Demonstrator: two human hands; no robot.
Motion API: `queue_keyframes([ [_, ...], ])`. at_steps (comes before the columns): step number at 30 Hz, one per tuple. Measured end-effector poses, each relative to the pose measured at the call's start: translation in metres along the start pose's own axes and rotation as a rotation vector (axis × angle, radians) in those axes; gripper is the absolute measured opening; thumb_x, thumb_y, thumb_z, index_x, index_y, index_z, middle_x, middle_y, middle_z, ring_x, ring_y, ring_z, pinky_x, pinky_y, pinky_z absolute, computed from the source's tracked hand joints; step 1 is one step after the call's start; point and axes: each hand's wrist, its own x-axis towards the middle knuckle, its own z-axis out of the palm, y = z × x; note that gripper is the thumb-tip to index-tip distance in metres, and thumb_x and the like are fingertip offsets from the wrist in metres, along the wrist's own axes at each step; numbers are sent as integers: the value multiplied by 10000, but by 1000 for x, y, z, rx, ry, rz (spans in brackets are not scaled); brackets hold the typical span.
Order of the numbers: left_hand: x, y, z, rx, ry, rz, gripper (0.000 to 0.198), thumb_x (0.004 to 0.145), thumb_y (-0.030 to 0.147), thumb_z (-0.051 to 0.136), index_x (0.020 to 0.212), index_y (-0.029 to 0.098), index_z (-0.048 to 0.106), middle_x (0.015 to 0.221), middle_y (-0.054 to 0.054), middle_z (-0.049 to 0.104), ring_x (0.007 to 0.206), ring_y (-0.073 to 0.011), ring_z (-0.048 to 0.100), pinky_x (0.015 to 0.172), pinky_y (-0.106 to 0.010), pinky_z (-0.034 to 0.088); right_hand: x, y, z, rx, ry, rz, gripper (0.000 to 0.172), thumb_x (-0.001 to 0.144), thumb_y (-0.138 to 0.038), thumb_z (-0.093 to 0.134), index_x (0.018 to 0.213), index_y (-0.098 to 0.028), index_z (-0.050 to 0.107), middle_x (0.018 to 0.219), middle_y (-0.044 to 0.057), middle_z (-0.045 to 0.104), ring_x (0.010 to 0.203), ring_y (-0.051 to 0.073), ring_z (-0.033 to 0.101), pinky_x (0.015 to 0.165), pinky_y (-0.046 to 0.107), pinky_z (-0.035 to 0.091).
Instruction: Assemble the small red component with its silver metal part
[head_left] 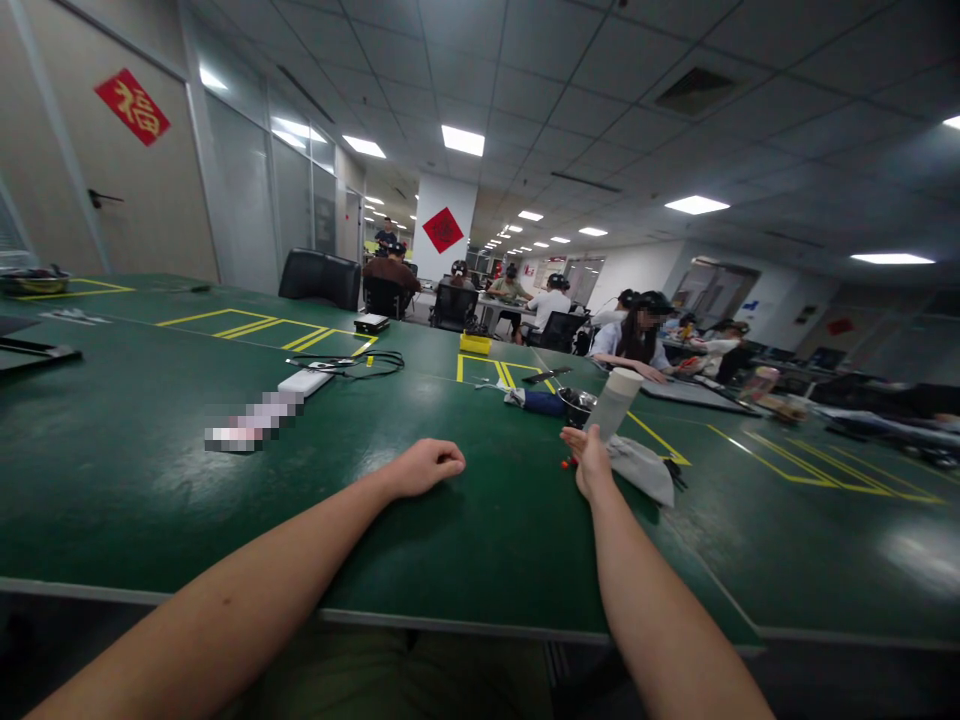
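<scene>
My left hand rests on the green table with its fingers curled into a loose fist, and nothing shows in it. My right hand reaches forward and wraps round the base of a tall translucent cup that stands tilted a little. Small red bits lie on the table just left of that hand. A grey cloth lies right of the hand. Behind the cup sit a metal bowl and a dark blue roll.
A white power strip and black cables lie at the centre left. A yellow box sits farther back, and a black tray at the far left. Yellow tape lines mark the table. Several seated people work at tables behind.
</scene>
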Motion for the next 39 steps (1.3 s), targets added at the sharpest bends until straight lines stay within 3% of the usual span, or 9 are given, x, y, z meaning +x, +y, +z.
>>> queue_keyframes([
  [4,0,0,-1,2,-1,6,306,830,397,488,908,157,661,782,-23,641,702,-154,568,641,-242,415,-28,2,29,-91,-406,-54,592,889,-598,301,845,-157,694,906,86,713,966,187,618,913,313,363],
  [11,4,-8,2,30,-3,-19,267,798,339,530,974,167,635,735,-5,625,667,-145,563,630,-238,410,-101,-14,78,-27,-1024,53,643,858,-671,289,1097,-179,627,1151,109,635,1158,211,528,971,355,365],
  [14,2,-7,0,-26,-104,-32,402,731,289,608,1115,176,567,798,-4,646,694,-144,583,641,-235,421,-113,-19,86,-62,-1044,-68,492,856,-578,442,1097,-188,621,1128,85,634,1091,204,556,924,336,399],
  [17,-1,0,-4,-47,-225,-14,521,671,258,665,1172,199,534,889,-6,656,748,-145,589,660,-229,427,-113,-23,85,-369,-1073,-242,368,783,-464,616,981,-158,664,879,45,667,817,173,597,744,283,441],
  [19,-2,4,-5,8,-247,-7,466,657,246,673,1112,210,581,897,0,646,757,-145,580,654,-223,416,-114,-24,84,-565,-1129,-305,301,753,-415,653,880,-143,679,735,12,638,659,137,551,618,246,410],
  [26,1,-2,0,184,-146,-20,154,662,252,662,798,182,641,721,15,598,649,-135,526,552,-214,330,-133,-15,99,-805,-1228,-425,224,664,-337,732,751,-172,608,614,-48,558,553,99,484,503,204,330],
  [32,0,0,-1,185,-117,-27,194,670,265,654,850,194,642,734,16,619,640,-132,528,545,-211,325,-127,-9,100,-893,-1085,-587,150,680,-243,712,746,-181,593,661,-42,553,593,101,486,531,208,334],
  [39,3,-3,0,308,-53,26,220,705,186,551,864,207,700,808,-43,636,724,-179,565,639,-248,384,-132,-12,102,-932,-1073,-665,153,728,-313,690,777,-188,615,673,-26,559,597,109,487,540,219,323],
])
